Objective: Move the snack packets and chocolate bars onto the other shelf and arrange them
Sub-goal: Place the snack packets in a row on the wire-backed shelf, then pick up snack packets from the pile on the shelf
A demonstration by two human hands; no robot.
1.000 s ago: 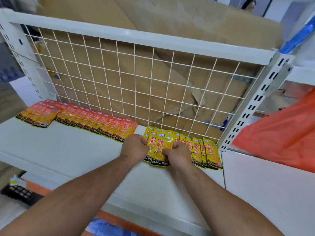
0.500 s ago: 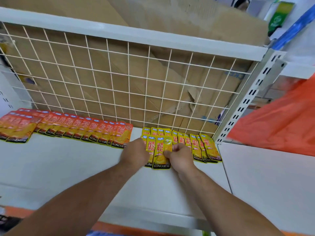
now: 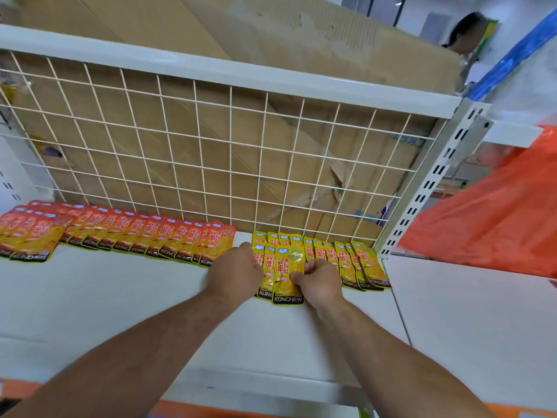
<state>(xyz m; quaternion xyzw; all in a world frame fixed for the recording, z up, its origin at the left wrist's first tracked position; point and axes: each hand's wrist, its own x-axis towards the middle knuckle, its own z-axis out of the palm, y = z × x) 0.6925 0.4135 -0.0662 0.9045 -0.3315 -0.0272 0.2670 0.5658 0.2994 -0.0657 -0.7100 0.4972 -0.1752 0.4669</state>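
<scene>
A fanned row of yellow snack packets [image 3: 346, 260] lies on the white shelf [image 3: 120, 297] against the wire mesh back. My right hand [image 3: 319, 282] pinches the front yellow packet [image 3: 286, 276] at its right edge. My left hand [image 3: 238, 273] has curled fingers on the left side of the same small stack; its fingertips are hidden. A long overlapping row of orange snack packets [image 3: 144, 236] runs along the back of the shelf to the left.
A white wire mesh panel [image 3: 211, 152] backs the shelf, with cardboard [image 3: 271, 40] behind it. A slotted upright [image 3: 428, 182] stands at the right. An orange plastic bag [image 3: 497, 212] hangs at the right over the neighbouring shelf [image 3: 482, 327]. A person stands far back right.
Both hands stay on the yellow stack with little movement. The view has shifted right and closer, so the orange row sits further left in the frame.
</scene>
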